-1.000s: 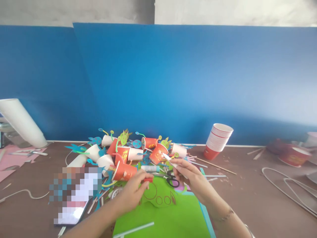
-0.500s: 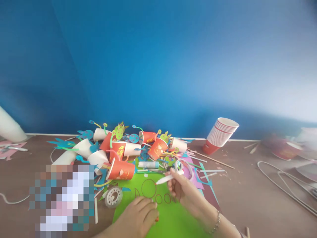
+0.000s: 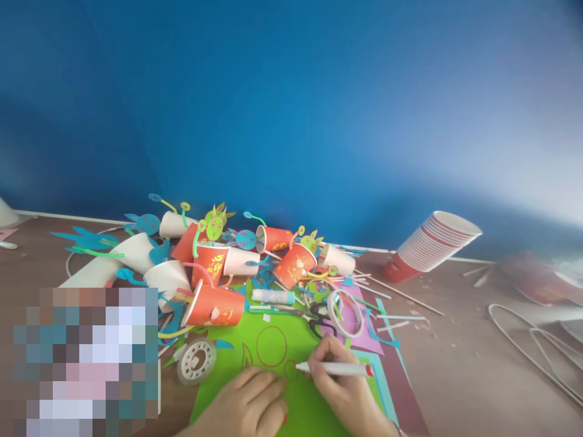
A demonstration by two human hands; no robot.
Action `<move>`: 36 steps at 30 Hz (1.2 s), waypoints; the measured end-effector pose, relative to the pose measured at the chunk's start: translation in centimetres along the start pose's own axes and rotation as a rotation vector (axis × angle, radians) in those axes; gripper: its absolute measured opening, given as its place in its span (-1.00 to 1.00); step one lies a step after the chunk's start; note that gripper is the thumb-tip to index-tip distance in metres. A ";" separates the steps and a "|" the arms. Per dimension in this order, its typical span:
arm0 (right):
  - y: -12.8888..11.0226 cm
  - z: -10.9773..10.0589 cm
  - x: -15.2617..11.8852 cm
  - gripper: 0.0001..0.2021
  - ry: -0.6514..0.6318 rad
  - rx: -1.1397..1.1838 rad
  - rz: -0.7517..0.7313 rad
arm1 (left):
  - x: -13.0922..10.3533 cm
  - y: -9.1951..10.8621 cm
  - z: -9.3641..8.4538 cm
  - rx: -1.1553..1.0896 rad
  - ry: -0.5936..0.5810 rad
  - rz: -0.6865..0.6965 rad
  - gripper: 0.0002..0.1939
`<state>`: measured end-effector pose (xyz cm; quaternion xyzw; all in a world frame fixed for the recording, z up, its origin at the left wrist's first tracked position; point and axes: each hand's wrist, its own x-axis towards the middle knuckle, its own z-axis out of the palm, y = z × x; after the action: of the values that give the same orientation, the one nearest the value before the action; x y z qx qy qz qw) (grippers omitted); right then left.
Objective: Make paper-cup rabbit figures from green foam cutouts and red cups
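Observation:
A white marker with a red end (image 3: 341, 368) is gripped in my right hand (image 3: 346, 388), its tip pointing left at a small drawn circle on the green paper (image 3: 305, 340). A larger drawn circle and a pointed leaf-like outline lie left of it. My left hand (image 3: 255, 397) presses on the paper with its fingers curled, and a small red piece, apparently the marker cap (image 3: 285, 419), pokes out beneath them. Black-handled scissors (image 3: 322, 320) and a clear tape roll (image 3: 345, 312) lie just above my right hand. A glue stick (image 3: 273, 296) rests at the paper's upper edge.
Several red-and-white paper cups (image 3: 216, 303) with paper animal faces and straws lie heaped behind the paper. A white tape roll (image 3: 197, 362) is at the left. A leaning cup stack (image 3: 432, 243) stands near the blue wall (image 3: 291, 121); a cable (image 3: 523, 340) lies at right.
My right hand has come down and nearer, bringing the marker tip from the large circle to a small one. The view has shifted slightly; my left hand stays on the paper.

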<state>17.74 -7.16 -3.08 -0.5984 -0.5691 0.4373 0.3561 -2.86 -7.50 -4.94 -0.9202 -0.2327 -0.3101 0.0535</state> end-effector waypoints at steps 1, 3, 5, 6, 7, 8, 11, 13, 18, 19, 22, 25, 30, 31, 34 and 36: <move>0.1 0.1 0.0 -0.80 -0.006 -0.022 0.001 | 0.0 0.0 0.0 0.003 0.008 -0.001 -0.77; 0.4 0.2 0.0 -0.80 -0.022 -0.047 0.007 | 0.1 0.0 -0.1 0.006 0.017 -0.007 -0.77; 0.5 0.3 0.1 -0.80 -0.026 -0.061 -0.003 | 0.1 0.1 -0.1 0.008 0.018 -0.013 -0.77; 0.5 0.3 0.1 -0.80 -0.024 -0.064 -0.008 | 0.2 0.1 -0.2 0.008 0.016 -0.018 -0.77; 0.5 0.3 0.1 -0.80 -0.022 -0.065 -0.014 | 0.2 0.1 -0.2 0.006 0.017 -0.021 -0.77; 0.4 0.4 0.1 -0.80 -0.023 -0.067 -0.017 | 0.2 0.1 -0.2 0.003 0.020 -0.022 -0.77; 0.3 0.3 0.0 -0.80 -0.034 -0.079 -0.018 | 0.3 0.1 -0.2 -0.010 0.016 -0.024 -0.75; 0.2 0.3 0.0 -0.80 -0.047 -0.092 -0.021 | 0.3 0.1 -0.2 -0.016 0.021 -0.025 -0.72; 0.2 0.3 0.1 -0.81 -0.061 -0.123 -0.028 | 0.1 0.1 0.0 -0.029 0.029 -0.035 -0.69; 0.2 0.3 0.1 -0.81 -0.061 -0.125 -0.028 | 0.1 0.1 0.1 -0.031 0.025 -0.035 -0.69; 0.2 0.3 0.1 -0.81 -0.061 -0.135 -0.031 | 0.1 0.1 0.0 -0.033 0.019 -0.032 -0.70; 0.1 0.3 0.0 -0.82 -0.070 -0.146 -0.029 | -0.1 0.1 -0.1 -0.033 -0.017 -0.026 -0.75; 0.0 0.2 -0.2 -0.82 -0.081 -0.151 -0.044 | -0.2 0.0 -0.3 -0.041 -0.031 -0.024 -0.77; 0.0 0.2 -0.2 -0.82 -0.086 -0.150 -0.042 | -0.2 0.0 -0.3 -0.044 -0.031 -0.027 -0.76; 0.0 0.3 -0.1 -0.82 -0.100 -0.149 -0.028 | -0.1 0.0 -0.5 -0.047 -0.039 -0.032 -0.78; 0.0 0.3 0.0 -0.82 -0.104 -0.152 -0.024 | 0.0 0.0 -0.7 -0.041 -0.058 -0.033 -0.79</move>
<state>17.49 -7.19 -3.21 -0.5932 -0.6256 0.4189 0.2849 -3.23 -7.66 -4.37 -0.9257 -0.2429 -0.2890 0.0228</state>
